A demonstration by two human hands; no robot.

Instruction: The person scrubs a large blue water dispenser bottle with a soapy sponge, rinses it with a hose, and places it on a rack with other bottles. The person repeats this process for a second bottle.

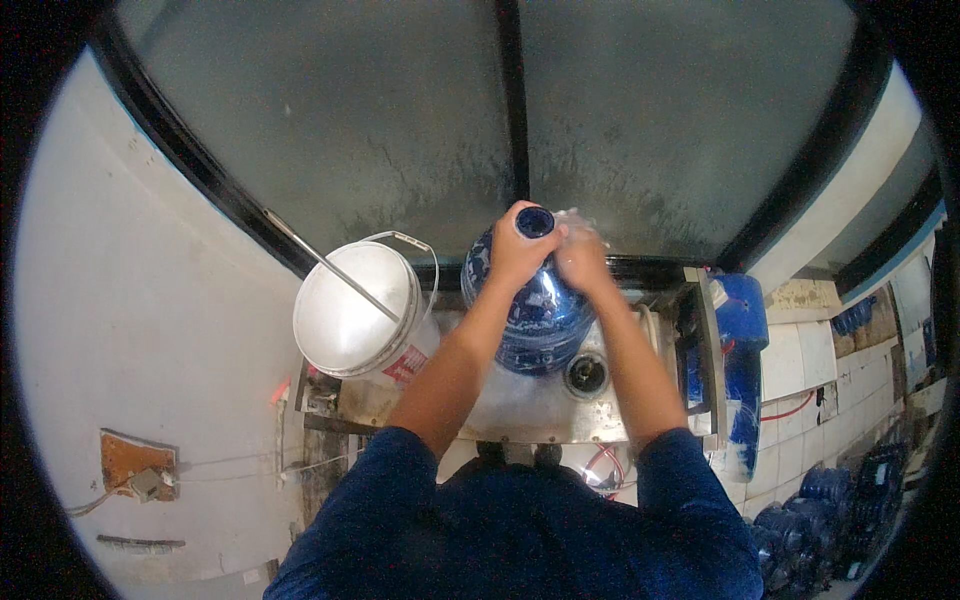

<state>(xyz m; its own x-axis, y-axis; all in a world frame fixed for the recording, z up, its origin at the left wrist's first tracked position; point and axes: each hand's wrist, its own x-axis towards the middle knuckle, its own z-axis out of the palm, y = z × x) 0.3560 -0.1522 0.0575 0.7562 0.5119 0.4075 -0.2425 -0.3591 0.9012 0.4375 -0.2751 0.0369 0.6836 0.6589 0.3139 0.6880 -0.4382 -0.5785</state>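
Observation:
A large blue water jug stands on a wet metal counter, its round mouth facing up and white suds on its sides. My left hand is closed around the neck, with the thumb across the near side just below the mouth. On the right of the neck, my right hand presses against the jug's shoulder. Its fingers are curled and partly smeared by motion. Something whitish, foam or a soft pad, shows beside them, but I cannot make out what it is.
Left of the jug stands a white bucket with a raised wire handle and a metal rod across its top. A round drain fitting lies near the jug's base. Behind is a wet window. Several blue jugs are at lower right.

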